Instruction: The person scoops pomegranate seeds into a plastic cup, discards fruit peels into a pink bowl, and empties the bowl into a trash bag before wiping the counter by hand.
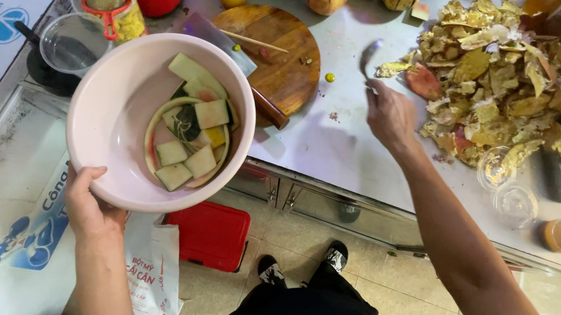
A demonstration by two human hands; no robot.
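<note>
Left hand (89, 208) has its grip closed on the near rim of a pink plastic basin (115, 113), held up off the tabletop (343, 153), w/ watermelon rind pieces (188, 137) inside. Right hand (389, 115) is out over the tabletop, right of the basin, fingers pinched on a metal spoon (368, 56). Round wooden cutting board (275, 57) sits just behind the basin, cleaver (236, 61) lying across it. Big pile of yellow fruit peels (499, 73) is right of the spoon hand. Red box (212, 234) on floor below basin.
</note>
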